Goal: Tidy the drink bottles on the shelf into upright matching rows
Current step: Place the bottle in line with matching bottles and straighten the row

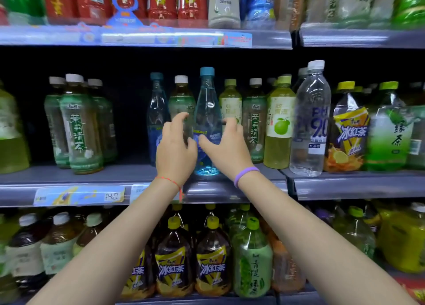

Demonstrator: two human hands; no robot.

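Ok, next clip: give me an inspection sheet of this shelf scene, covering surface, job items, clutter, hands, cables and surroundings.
Surface: grey middle shelf, price tags along its front edge.
Job items: blue bottle upright at the front edge; a matching blue one behind to the left. Green tea bottles, lime drinks and a clear water bottle stand upright but mixed.
Clutter: nothing seen.
Hands: left hand and right hand flank the blue bottle, fingers loosely curved; no firm grip visible.
Cables: nothing seen.
Surroundings: red bottles on the shelf above, iced tea bottles below.
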